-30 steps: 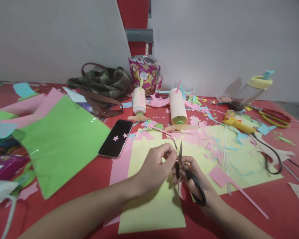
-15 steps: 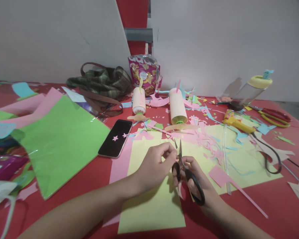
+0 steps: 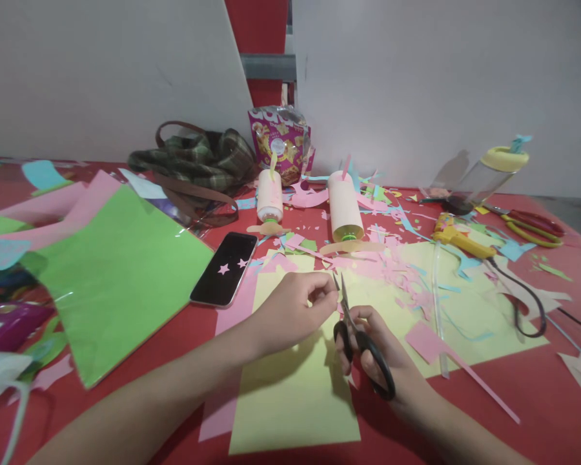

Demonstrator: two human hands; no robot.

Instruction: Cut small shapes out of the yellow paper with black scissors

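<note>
Black-handled scissors (image 3: 345,303) point away from me, with my right hand (image 3: 372,345) gripping their loops. Their blades are parted slightly. Close to the blades, my left hand (image 3: 303,303) is closed in a pinch; whatever its fingertips hold is too small to make out. Beneath both hands lies a pale yellow sheet (image 3: 295,407), partly over a pink sheet (image 3: 220,394). Left of my left hand, a phone (image 3: 225,271) carries two small pink paper stars (image 3: 223,269).
Two pale cylinders (image 3: 345,203) stand at the back among paper scraps (image 3: 392,271). A green sheet (image 3: 121,278) covers the left side. On the right are a yellow glue gun (image 3: 462,242), its cord, pliers (image 3: 535,223) and a tilted clear bottle (image 3: 487,181). A snack bag (image 3: 281,145) is behind.
My left hand has shifted slightly left and its fingertips have tilted. The scissors have moved a little left, and their blades have drawn closer together.
</note>
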